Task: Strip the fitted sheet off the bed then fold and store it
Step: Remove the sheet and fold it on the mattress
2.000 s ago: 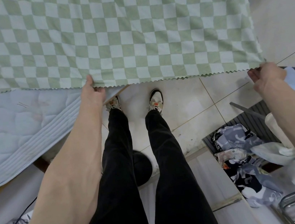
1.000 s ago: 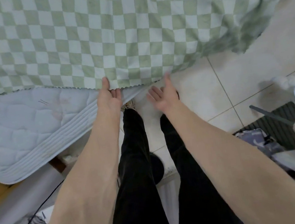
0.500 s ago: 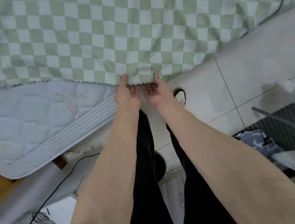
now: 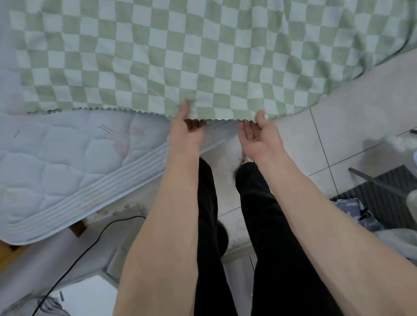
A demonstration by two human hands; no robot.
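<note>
The left hand (image 4: 187, 131) pinches the zigzag hem of the green-and-white checked fabric sheet (image 4: 186, 43), thumb on top. Just beside it, the right hand (image 4: 258, 137) pinches the same hem. The sheet drapes over the pale-blue quilted mattress (image 4: 42, 165), overhanging its right edge towards the tiled floor (image 4: 357, 120).

My left hand (image 4: 187, 131) and right hand (image 4: 258, 137) are bare, with no gloves, rings or watch on them that I can see. Both my forearms (image 4: 160, 245) are uncovered all the way back to the near edge of the view, so no sleeve shows on either side. Between them I wear long, plain black trousers (image 4: 267, 256), loose in the leg, and just a pale scrap of a shoe (image 4: 245, 158) peeks out at the far end of the right leg.
</note>
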